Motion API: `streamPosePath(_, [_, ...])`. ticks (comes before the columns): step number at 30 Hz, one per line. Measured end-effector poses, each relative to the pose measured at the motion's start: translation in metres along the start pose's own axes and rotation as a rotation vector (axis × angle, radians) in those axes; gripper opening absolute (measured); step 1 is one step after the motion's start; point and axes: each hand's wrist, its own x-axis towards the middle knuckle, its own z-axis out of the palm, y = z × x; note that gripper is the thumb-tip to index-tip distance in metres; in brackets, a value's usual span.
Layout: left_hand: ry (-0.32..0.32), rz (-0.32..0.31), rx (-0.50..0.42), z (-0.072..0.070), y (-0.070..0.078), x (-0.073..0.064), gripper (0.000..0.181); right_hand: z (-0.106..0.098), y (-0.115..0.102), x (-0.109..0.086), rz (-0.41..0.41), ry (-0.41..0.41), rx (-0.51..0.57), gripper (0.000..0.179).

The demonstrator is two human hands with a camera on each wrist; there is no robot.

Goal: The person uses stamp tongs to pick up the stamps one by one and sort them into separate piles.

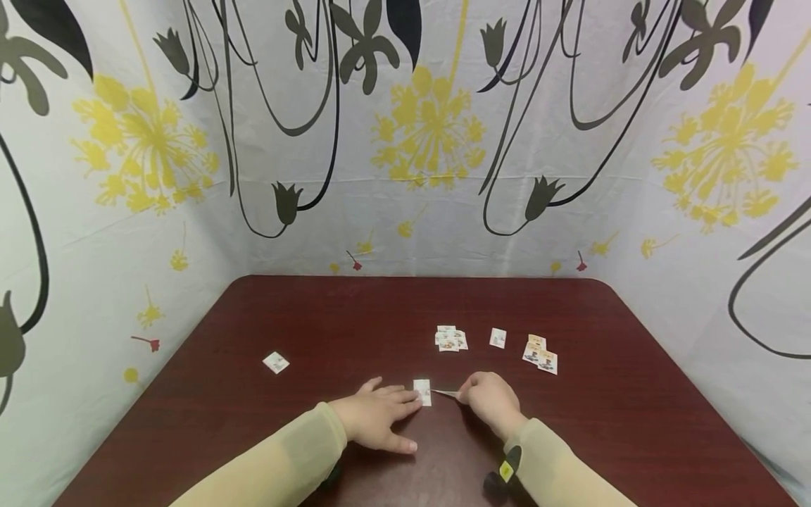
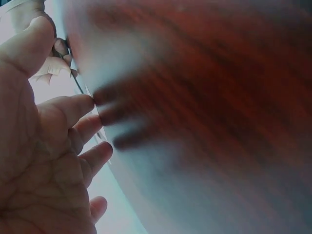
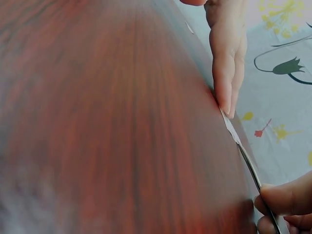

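Note:
A small white printed card lies on the dark red wooden table, in the middle near my hands. My left hand is spread flat, its fingertips resting on the card's left edge and the thumb apart on the table. From the right, my right hand pinches a pair of slim metal tweezers between thumb and fingers. The tips of the tweezers reach the card's right edge. In the right wrist view the card shows edge-on, slightly raised, between the left fingertips and the tweezers.
Farther back are a cluster of overlapping cards, a single card and a few cards with orange and dark prints. One more card lies on the left. Patterned cloth surrounds the table's back and sides.

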Motion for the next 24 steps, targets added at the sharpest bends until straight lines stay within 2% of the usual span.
streamPosePath(11, [0.020, -0.064, -0.040, 0.002, -0.020, -0.012, 0.077, -0.004, 0.008, 0.004, -0.007, 0.027, -0.011, 0.010])
streamPosePath(19, [0.050, -0.110, -0.090, 0.003, -0.042, -0.026, 0.077, -0.009, 0.010, 0.004, 0.011, 0.019, 0.014, 0.009])
streamPosePath(24, [0.063, -0.138, -0.135, 0.003, -0.054, -0.035, 0.076, -0.011, 0.014, 0.005, 0.007, 0.044, 0.012, 0.009])
